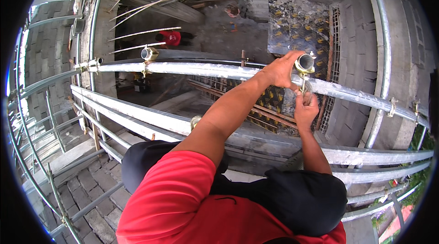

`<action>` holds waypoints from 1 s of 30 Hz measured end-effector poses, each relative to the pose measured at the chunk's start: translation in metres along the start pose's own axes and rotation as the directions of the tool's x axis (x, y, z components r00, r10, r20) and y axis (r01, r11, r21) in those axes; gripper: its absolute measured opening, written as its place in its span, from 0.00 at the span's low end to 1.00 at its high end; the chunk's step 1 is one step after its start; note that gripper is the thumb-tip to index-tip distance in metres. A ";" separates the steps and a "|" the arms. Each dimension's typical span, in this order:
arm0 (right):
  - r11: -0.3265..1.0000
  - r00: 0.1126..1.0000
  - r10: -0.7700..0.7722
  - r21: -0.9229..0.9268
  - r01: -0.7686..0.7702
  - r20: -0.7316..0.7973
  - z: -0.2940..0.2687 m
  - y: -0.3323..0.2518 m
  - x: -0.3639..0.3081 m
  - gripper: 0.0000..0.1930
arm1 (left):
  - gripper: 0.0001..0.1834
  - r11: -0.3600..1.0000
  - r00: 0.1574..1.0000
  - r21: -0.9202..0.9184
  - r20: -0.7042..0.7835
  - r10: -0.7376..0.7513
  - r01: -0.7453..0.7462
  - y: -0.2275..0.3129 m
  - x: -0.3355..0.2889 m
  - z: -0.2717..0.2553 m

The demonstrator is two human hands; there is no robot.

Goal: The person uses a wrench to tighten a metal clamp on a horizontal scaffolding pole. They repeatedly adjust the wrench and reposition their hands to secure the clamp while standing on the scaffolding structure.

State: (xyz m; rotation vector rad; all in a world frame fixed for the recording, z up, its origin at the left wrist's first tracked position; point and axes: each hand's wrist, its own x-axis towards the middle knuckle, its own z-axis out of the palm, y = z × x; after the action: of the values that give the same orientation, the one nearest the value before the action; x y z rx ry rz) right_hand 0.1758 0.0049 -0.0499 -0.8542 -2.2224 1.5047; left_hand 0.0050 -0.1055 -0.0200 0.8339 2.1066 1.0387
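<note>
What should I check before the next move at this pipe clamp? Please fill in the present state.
1. Left hand on the clamp: ok.
2. Right hand with fingers at the bolt: ok.
3. Upper pipe seated in the clamp: ok, its open end shows within the ring.
4. Bolt fully tight: cannot tell.
5. Ground below free of people: not ok, a person in red is there.
</note>
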 end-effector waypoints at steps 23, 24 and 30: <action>0.958 0.987 -0.163 -0.237 0.161 0.007 -0.007 0.006 0.005 0.12 | 0.67 0.999 0.999 0.017 -0.013 0.042 -0.041 -0.003 0.001 0.001; 0.957 0.982 -0.191 -0.220 0.188 0.005 -0.008 0.008 0.005 0.12 | 0.66 0.999 0.999 0.019 -0.009 0.032 -0.032 -0.003 0.000 0.001; 0.940 0.967 -0.249 -0.225 0.255 0.054 -0.007 0.017 0.008 0.12 | 0.64 0.997 0.999 0.058 0.007 -0.042 0.041 0.001 0.000 0.003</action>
State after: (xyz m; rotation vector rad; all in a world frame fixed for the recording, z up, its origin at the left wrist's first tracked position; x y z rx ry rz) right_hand 0.1786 0.0195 -0.0637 -0.5848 -2.4500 1.1628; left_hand 0.0075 -0.1037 -0.0201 0.8171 2.1468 0.9554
